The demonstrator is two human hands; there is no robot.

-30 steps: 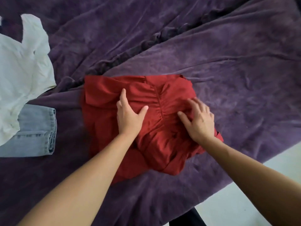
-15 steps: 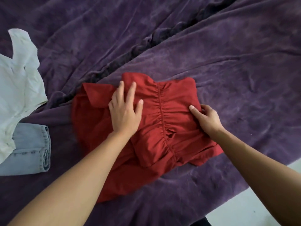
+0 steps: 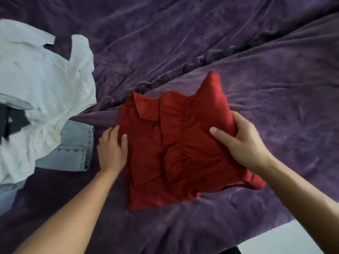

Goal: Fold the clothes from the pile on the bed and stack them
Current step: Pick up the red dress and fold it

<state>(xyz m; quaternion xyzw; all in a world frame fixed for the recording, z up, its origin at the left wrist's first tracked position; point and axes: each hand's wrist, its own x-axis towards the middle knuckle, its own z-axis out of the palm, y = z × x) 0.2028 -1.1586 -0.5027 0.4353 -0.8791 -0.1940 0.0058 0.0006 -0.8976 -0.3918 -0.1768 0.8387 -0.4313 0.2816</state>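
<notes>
While the right hand (image 3: 244, 143) grips the red garment (image 3: 156, 153) by its right edge mid-frame, the left hand (image 3: 111, 149) lies flat against its left edge.

Bare forearms (image 3: 73, 208), left hand (image 3: 111, 149) and right hand (image 3: 244, 143), nails seemingly short

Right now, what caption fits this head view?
Right hand grips a folded red garment on a purple bedspread, left hand at its other edge; white shirt and jeans alongside.
</notes>
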